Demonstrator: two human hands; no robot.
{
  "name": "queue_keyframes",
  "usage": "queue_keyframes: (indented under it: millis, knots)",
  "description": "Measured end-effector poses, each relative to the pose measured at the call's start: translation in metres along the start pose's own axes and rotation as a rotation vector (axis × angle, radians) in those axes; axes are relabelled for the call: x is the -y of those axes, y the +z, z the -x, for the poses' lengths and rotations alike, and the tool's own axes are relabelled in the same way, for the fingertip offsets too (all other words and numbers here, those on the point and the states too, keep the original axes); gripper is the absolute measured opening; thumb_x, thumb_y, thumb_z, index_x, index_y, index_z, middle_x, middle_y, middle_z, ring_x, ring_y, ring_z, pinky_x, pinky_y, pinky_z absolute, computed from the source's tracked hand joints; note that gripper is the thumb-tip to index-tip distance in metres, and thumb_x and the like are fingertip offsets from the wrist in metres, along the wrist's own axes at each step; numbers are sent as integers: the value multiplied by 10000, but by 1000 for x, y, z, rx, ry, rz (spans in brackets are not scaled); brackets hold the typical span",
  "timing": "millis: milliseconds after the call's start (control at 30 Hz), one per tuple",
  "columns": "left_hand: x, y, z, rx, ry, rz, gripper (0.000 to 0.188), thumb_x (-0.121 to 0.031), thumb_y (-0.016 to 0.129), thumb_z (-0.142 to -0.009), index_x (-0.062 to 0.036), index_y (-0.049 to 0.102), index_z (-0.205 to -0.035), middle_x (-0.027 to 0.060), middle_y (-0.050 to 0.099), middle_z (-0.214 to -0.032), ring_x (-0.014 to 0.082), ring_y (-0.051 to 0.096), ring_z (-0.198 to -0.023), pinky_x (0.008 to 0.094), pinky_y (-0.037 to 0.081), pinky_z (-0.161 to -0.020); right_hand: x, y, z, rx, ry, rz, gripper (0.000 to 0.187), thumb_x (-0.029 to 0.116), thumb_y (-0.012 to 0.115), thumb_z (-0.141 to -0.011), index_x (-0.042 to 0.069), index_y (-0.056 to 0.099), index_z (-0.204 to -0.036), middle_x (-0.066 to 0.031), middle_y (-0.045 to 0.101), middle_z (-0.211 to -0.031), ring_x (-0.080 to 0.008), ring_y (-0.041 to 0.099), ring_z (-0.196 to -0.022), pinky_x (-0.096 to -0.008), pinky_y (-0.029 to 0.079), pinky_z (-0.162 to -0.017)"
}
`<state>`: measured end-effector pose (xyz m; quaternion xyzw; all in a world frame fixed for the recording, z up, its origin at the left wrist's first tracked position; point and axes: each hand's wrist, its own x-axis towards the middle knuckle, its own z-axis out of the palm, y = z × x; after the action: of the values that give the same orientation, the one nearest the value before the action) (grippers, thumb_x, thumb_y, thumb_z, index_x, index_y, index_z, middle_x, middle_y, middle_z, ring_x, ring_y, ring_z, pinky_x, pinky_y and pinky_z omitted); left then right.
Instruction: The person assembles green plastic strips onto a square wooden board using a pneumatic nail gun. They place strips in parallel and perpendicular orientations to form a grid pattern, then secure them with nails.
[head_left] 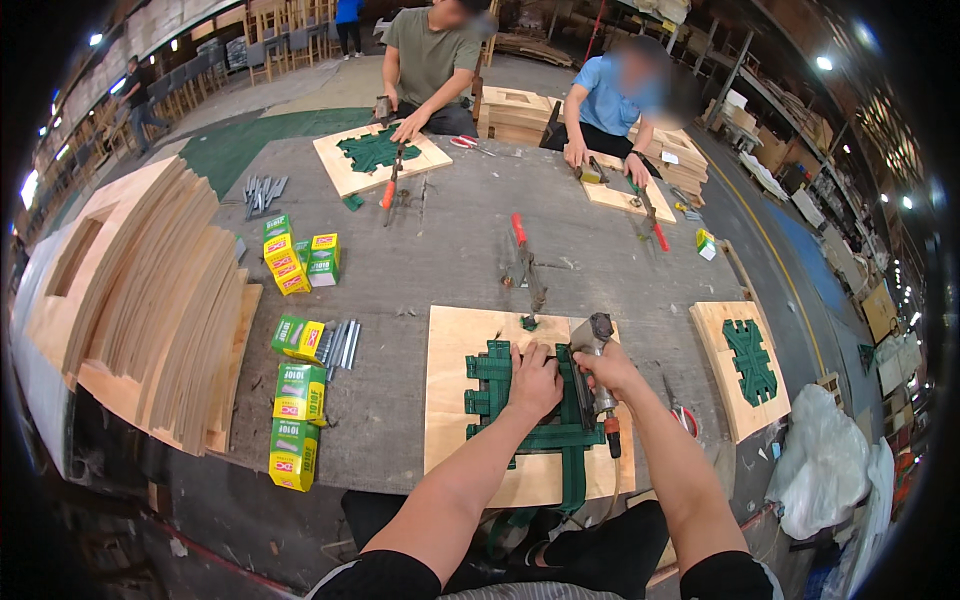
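In front of me a plywood board lies on the grey table, with dark green webbing straps crossing over it. One loose strap runs down past the board's near edge. My left hand rests on the webbing, fingers forward and lightly bent, pressing it to the board. Just right of it, my right hand is wrapped round a pneumatic staple gun with an orange hose fitting. The gun stands over the webbing; its nose is hidden from me.
Staple boxes, loose staple strips and stacked plywood panels stand left. Beyond the board lies a red-handled clamp tool. Red-handled scissors and a strapped board lie right. Two people work across the table.
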<state>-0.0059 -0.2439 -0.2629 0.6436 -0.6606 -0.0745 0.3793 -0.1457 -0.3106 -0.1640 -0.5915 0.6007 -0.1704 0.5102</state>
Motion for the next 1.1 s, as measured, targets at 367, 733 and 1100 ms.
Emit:
queue_keyframes:
  millis: [367,733,1100]
  knots:
    - [-8,5,-2,-21,5,42,244,-169,658,-882,-47,743,-1076,150,615,-1272,375,480,-1370,640,225,-1210,-5,-15,0,-24,30,39,209,182,721,-955,62,618,-1091,-33,632,-840,-128,553,-531,-324,478,-454]
    - [-60,-55,149,661,-293,943,338,-260,579,-1074,7,704,-1238,89,751,-1174,161,689,-1081,339,534,-978,-103,-128,8,33,141,-469,398,331,774,-932,16,631,-1128,-71,630,-811,-185,614,-599,-385,531,-499]
    - [-80,-13,240,689,-570,827,675,-393,689,-1002,8,470,-1499,117,647,-1334,182,619,-1134,325,488,-1004,-132,-123,4,-367,-26,340,492,329,798,-873,-34,708,-1192,-161,745,-952,-308,731,-906,-439,571,-816]
